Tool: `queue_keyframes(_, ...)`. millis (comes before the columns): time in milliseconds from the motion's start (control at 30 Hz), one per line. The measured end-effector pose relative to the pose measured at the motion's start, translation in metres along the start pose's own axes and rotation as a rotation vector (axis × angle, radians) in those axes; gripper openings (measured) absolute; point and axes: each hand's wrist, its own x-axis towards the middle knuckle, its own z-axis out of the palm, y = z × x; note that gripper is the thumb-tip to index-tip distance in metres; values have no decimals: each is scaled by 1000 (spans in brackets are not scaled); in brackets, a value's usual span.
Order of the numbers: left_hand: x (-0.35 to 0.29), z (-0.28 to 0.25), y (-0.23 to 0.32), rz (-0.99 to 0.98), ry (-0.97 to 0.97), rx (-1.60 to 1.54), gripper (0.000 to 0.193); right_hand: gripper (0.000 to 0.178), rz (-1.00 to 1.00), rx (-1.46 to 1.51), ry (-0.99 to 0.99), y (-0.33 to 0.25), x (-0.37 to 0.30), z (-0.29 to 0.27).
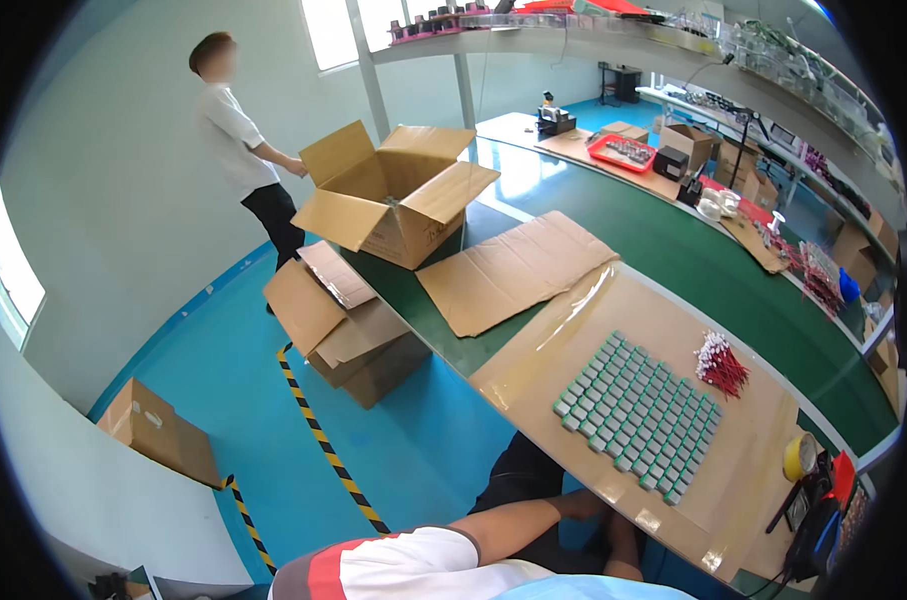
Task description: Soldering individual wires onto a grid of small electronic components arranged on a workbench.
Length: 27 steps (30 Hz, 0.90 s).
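Both my hands rest low by my lap, at the near edge of the workbench. My left hand (579, 504) lies beside the bench edge, and its fingers are too dark and hidden to make out. Close to it is my right hand (621, 530), also partly hidden by the bench edge. Nearest to them, on a cardboard sheet (503, 380) covering the bench, sits a block of small grey and green parts (641, 415) in neat rows. Beyond its right side lies a bundle of red wires with white connectors (721, 366).
An open cardboard box (408, 225) and a flat cardboard piece (518, 270) lie farther along the bench. More boxes (358, 335) stand on the floor. A person (243, 140) is beside the open box. Yellow tape (799, 457) and tools (818, 520) lie at the right.
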Motion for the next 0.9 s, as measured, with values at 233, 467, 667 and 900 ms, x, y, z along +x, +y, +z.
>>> queue_keyframes(233, 21, 17, -65, -155, -108, -28, 34, 37, -186, -249, 74, 11, 1, 10)
queue_keyframes(467, 35, 19, -107, 9, 113, 105, 46, 38, -386, -506, 149, 0, 4, 16)
queue_keyframes(667, 4, 19, -29, -77, 130, 124, 41, 38, -499, -728, 279, 14, -11, 6)
queue_keyframes(900, 15, 12, -58, -319, 62, 168, 48, 41, -585, -848, 266, -38, 0, 59)
